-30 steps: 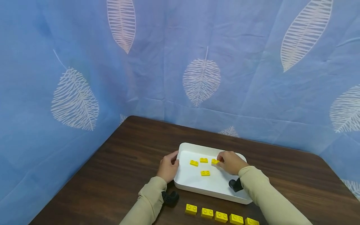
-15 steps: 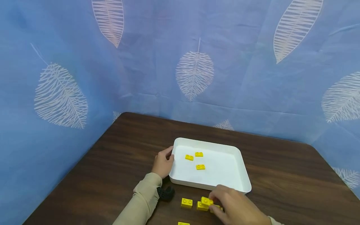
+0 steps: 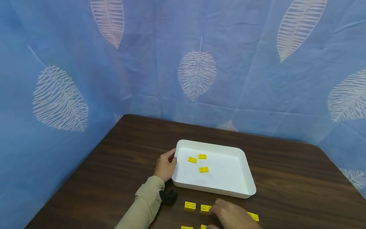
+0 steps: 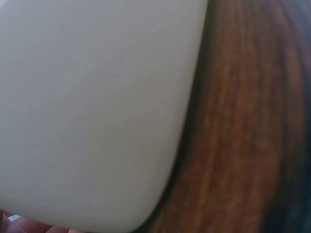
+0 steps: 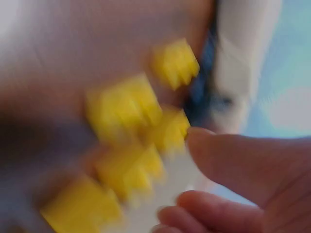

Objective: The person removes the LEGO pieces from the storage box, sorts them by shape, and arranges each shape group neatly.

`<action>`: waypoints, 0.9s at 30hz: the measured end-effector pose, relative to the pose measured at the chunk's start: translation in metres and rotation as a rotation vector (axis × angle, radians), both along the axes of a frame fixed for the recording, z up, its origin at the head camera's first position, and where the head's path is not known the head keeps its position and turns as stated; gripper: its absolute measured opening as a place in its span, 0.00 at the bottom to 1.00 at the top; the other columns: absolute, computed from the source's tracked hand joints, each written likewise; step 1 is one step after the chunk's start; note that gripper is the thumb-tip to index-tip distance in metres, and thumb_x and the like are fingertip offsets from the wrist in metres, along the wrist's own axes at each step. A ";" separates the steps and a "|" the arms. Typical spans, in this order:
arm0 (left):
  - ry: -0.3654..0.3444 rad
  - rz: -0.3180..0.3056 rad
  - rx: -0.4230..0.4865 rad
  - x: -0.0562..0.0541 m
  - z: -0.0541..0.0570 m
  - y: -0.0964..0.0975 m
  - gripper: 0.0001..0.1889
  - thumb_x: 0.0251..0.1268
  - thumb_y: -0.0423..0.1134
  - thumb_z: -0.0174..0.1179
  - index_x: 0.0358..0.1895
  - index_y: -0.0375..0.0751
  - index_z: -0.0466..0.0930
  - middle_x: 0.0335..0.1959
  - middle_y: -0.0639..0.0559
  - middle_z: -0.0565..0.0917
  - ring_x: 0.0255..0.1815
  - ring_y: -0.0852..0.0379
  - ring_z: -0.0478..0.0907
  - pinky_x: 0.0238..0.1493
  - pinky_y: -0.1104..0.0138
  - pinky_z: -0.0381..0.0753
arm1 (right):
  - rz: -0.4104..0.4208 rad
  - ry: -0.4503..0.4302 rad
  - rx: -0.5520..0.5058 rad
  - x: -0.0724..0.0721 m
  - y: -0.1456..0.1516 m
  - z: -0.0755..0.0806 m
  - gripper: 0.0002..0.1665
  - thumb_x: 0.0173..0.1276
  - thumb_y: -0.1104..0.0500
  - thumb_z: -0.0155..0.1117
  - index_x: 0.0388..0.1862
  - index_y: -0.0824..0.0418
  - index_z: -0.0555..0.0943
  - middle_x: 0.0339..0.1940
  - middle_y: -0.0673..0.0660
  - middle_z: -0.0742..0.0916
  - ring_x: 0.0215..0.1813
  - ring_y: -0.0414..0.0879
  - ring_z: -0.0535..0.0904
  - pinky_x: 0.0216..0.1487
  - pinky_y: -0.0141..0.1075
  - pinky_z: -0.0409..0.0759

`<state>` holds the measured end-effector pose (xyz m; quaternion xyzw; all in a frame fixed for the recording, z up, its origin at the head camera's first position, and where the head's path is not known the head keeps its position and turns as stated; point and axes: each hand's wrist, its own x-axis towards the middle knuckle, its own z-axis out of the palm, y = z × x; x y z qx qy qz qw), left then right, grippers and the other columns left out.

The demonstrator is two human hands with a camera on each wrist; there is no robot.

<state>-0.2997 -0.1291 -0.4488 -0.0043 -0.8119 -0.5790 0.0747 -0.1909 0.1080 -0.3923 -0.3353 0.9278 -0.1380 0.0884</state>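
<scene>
My left hand point(image 3: 166, 165) holds the white tray point(image 3: 211, 190) at its left wall, thumb and fingers at the rim. Inside the tray lie three thin yellow toy bricks. My right hand point(image 3: 233, 216) is low in the head view, over a row of thicker yellow bricks point(image 3: 190, 206) in front of the tray; it hides part of that row. A nearer row shows one brick point(image 3: 186, 227) and a second brick point(image 3: 203, 226), both cut by the frame. In the blurred right wrist view, the thumb point(image 5: 214, 150) stands apart from the fingers, with nothing visible between them.
Dark wooden table point(image 3: 137, 140) surrounds the tray, with a blue leaf-patterned cloth point(image 3: 148, 79) hanging behind it. A black band point(image 3: 168, 197) sits at the left wrist. The left wrist view shows mostly the tray wall point(image 4: 97, 97).
My right hand took a thin brick out of the tray and brought it down to the front. That brick has left the fingers; a second brick appears in the nearer row. The left hand stays.
</scene>
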 end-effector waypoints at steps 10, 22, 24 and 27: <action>0.011 0.010 -0.037 0.006 -0.002 -0.002 0.21 0.68 0.30 0.51 0.64 0.33 0.69 0.56 0.36 0.78 0.54 0.45 0.78 0.52 0.55 0.80 | -0.219 0.136 -0.085 -0.087 -0.003 0.023 0.11 0.57 0.62 0.69 0.39 0.64 0.83 0.31 0.51 0.82 0.32 0.39 0.74 0.35 0.35 0.77; 0.032 0.000 -0.018 0.004 0.004 0.003 0.22 0.69 0.31 0.50 0.65 0.32 0.68 0.56 0.36 0.78 0.54 0.45 0.78 0.52 0.54 0.80 | -0.204 -0.038 -0.039 -0.118 -0.025 0.004 0.13 0.55 0.69 0.69 0.41 0.64 0.84 0.35 0.52 0.82 0.36 0.43 0.76 0.46 0.41 0.79; 0.032 0.004 -0.012 0.003 0.005 0.002 0.21 0.69 0.31 0.50 0.64 0.32 0.69 0.56 0.36 0.78 0.54 0.45 0.78 0.52 0.54 0.79 | -0.202 -0.024 -0.034 -0.118 -0.028 0.003 0.11 0.55 0.69 0.68 0.39 0.64 0.84 0.34 0.52 0.82 0.37 0.43 0.76 0.47 0.42 0.79; 0.041 0.011 -0.014 0.003 0.006 0.001 0.21 0.68 0.30 0.50 0.64 0.32 0.69 0.56 0.36 0.78 0.54 0.45 0.78 0.51 0.54 0.80 | -0.197 0.008 -0.022 -0.118 -0.032 0.003 0.08 0.54 0.70 0.68 0.35 0.63 0.84 0.32 0.52 0.82 0.37 0.44 0.76 0.48 0.43 0.79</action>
